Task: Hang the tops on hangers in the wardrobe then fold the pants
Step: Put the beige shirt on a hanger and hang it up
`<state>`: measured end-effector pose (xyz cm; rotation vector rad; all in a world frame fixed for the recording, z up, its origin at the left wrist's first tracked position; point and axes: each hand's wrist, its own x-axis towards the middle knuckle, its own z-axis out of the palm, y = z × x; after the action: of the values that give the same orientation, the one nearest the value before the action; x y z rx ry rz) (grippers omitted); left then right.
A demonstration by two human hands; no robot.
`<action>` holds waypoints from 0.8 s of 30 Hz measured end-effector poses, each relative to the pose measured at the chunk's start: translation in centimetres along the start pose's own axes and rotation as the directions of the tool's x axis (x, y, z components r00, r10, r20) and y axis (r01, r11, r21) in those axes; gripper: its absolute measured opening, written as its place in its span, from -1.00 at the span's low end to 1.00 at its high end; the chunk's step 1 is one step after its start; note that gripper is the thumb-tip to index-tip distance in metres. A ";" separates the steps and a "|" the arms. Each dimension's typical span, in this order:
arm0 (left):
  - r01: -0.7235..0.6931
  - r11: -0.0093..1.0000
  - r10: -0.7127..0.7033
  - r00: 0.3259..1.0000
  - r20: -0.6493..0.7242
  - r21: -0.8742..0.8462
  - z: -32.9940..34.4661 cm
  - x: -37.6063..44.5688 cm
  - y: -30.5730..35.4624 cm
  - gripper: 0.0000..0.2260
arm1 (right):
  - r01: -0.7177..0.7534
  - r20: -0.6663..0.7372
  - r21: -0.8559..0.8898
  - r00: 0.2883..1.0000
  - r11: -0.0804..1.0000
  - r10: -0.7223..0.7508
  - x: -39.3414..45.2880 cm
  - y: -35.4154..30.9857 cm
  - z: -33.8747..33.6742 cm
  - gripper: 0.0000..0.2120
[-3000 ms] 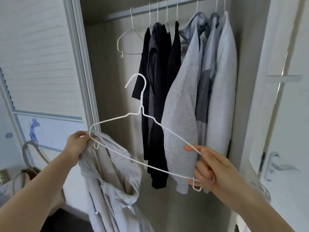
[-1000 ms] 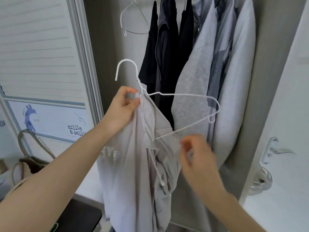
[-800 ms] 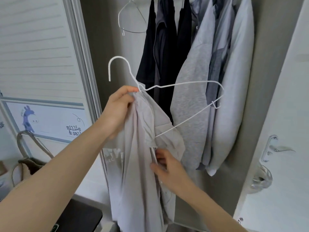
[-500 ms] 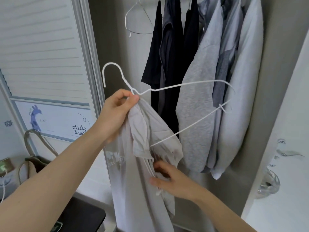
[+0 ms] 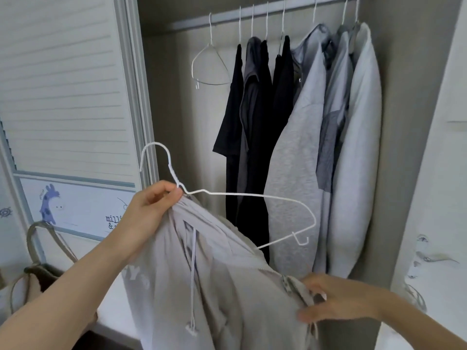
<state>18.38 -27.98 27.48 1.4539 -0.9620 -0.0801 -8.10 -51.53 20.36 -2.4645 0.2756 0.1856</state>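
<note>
Wardrobe: rail (image 5: 252,15) now in view, carrying black tops (image 5: 255,137), grey tops (image 5: 328,147) and one empty hanger (image 5: 209,64).
Left hand (image 5: 149,213): still pinches the white hanger (image 5: 252,195) at its neck, together with the pale grey top (image 5: 214,274).
Right hand (image 5: 338,299): has moved rightward since half a second ago, gripping the top's edge (fabric pulled out sideways).
Hanger's right arm: bare, outside the fabric.

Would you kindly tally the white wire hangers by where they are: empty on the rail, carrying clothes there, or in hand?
Empty hanger on the rail: 1
Loaded hangers on the rail, counted by hooks: 7
Held hanger, pinched by the left hand, partly inside the grey top: 1
Total: 9
</note>
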 end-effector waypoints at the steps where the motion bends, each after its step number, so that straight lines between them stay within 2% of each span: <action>1: 0.001 1.000 -0.001 1.000 0.004 -0.002 -0.1 0.0 0.0 -0.80 | -0.015 -0.003 -0.129 1.000 0.992 0.015 -0.3 0.1 -0.2 -0.54; 2: -0.004 1.000 0.004 1.000 -0.002 0.007 -0.1 0.1 0.0 -0.83 | -0.023 -0.052 -0.298 0.999 0.954 0.007 -0.5 0.3 -0.3 -0.62; 4: -0.031 0.997 0.034 0.999 -0.040 0.067 -0.2 0.2 -0.1 -0.83 | -0.042 -0.228 -0.620 0.965 0.783 -0.129 -1.0 0.2 -0.7 -0.73; 6: -0.068 0.982 0.086 0.992 -0.092 0.177 -0.3 0.4 0.1 -0.82 | -0.071 -0.339 -0.794 0.876 0.604 -0.342 -1.3 -0.3 -1.5 -0.81; 7: -0.081 0.970 0.108 0.988 -0.109 0.227 -0.4 0.4 0.2 -0.83 | -0.071 -0.369 -0.821 0.824 0.566 -0.431 -1.4 -0.6 -2.2 -0.83; 8: -0.087 0.963 0.119 0.987 -0.112 0.256 -0.6 0.4 0.3 -0.83 | -0.057 -0.381 -0.824 0.793 0.563 -0.476 -1.6 -0.6 -2.7 -0.84; 10: -0.081 0.973 0.107 0.988 -0.107 0.218 -0.8 0.5 0.5 -0.82 | -0.032 -0.384 -0.792 0.803 0.609 -0.457 -1.7 -0.6 -3.4 -0.76; 13: 0.014 0.995 -0.022 0.996 -0.084 -0.098 -0.3 0.2 1.0 -0.78 | -0.046 -0.349 -0.765 0.868 0.642 -0.354 -1.0 0.2 -2.8 -0.68; 15: 0.032 0.984 -0.042 0.998 -0.051 -0.176 0.2 0.1 1.0 -0.77 | -0.053 -0.325 -0.775 0.888 0.630 -0.325 -0.5 0.5 -2.1 -0.63; 18: -0.015 0.999 0.014 1.000 -0.015 -0.033 0.1 -0.3 0.7 -0.77 | -0.092 -0.372 -0.784 0.861 0.614 -0.347 -0.8 1.0 -2.4 -0.60; 20: -0.086 0.981 0.087 0.996 0.001 0.173 -0.2 -0.4 0.3 -0.76 | -0.137 -0.393 -0.791 0.860 0.596 -0.325 -1.2 1.1 -2.9 -0.54; 22: -0.149 0.906 0.155 0.988 0.017 0.396 -0.4 -0.5 -0.1 -0.78 | -0.140 -0.410 -0.768 0.857 0.625 -0.313 -1.4 1.1 -3.1 -0.52; 24: -0.187 0.837 0.201 0.979 0.030 0.513 -0.1 -0.7 -0.2 -0.81 | -0.102 -0.423 -0.713 0.852 0.694 -0.309 -1.5 0.4 -3.2 -0.50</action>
<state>18.09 -27.55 26.93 1.8273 -1.1608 0.3748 -9.49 -53.58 22.88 -3.2863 0.3218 -0.5559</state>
